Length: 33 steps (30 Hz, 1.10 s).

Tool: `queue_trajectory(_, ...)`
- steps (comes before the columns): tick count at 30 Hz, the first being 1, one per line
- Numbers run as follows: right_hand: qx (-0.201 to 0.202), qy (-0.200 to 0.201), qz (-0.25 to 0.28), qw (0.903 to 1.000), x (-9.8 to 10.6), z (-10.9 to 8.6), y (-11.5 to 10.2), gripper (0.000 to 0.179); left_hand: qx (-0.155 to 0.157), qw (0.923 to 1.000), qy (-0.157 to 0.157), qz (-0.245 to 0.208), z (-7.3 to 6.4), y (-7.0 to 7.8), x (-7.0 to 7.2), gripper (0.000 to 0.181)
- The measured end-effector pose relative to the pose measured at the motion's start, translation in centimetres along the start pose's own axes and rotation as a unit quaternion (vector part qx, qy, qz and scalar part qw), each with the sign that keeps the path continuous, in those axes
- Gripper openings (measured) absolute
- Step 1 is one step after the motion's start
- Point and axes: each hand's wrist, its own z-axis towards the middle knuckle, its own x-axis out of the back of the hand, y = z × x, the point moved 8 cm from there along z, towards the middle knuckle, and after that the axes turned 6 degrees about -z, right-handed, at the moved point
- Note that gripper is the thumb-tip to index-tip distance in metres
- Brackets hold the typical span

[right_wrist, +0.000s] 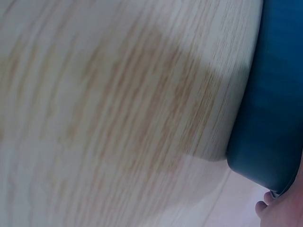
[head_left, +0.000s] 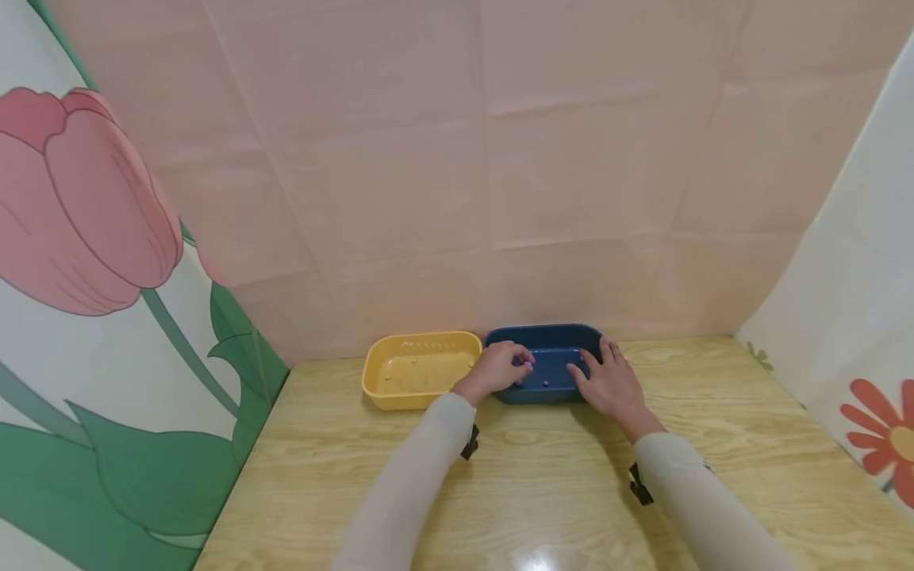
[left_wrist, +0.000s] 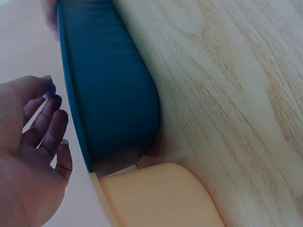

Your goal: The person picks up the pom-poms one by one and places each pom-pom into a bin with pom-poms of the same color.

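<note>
My left hand (head_left: 494, 369) is over the left end of a blue tray (head_left: 553, 395), pinching a small purple ball (left_wrist: 50, 91) between thumb and fingertip. Its other fingers are loosely bent in the left wrist view. At the tray's right end my right hand (head_left: 614, 385) grips the rim, with the thumb on the inner side and some fingers over the outside. Past the tray's corner, fingertips (right_wrist: 261, 207) show in the right wrist view. A small pinkish ball (head_left: 546, 384) lies on the tray floor, with others near the hands.
A yellow tray (head_left: 421, 402) stands just left of the blue one, with several small yellow balls inside. Both are on a wood-grain table (head_left: 543, 476), close to a pink sheet (head_left: 457, 198) behind. Flower-printed sheets hang at the left and right sides.
</note>
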Motion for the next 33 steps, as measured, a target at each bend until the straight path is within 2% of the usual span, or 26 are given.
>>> queue_trajectory(6,-0.002,-0.003,0.001,1.0,0.0,0.0,0.2,0.077,-0.003,0.9994,0.029,0.022,0.6,-0.3,0.5,0.019)
queue_trajectory(10,-0.002,-0.002,0.002,1.0,0.0,0.0,0.2,0.077,-0.003,0.9989,0.032,0.033,0.9,-0.4,0.5,0.02)
queue_trajectory(17,-0.002,0.005,-0.004,1.0,0.2,0.0,-0.1,0.075,0.016,0.9965,0.038,0.073,1.4,-0.6,0.1,0.017)
queue_trajectory(25,0.002,0.004,-0.001,1.0,0.4,-0.1,-0.5,0.073,0.047,0.9912,0.048,0.114,1.8,-0.6,0.4,0.024)
queue_trajectory(33,0.001,0.004,0.01,0.9999,0.4,-0.3,-0.1,0.075,0.035,0.9904,0.059,0.12,1.2,-0.7,1.0,0.025)
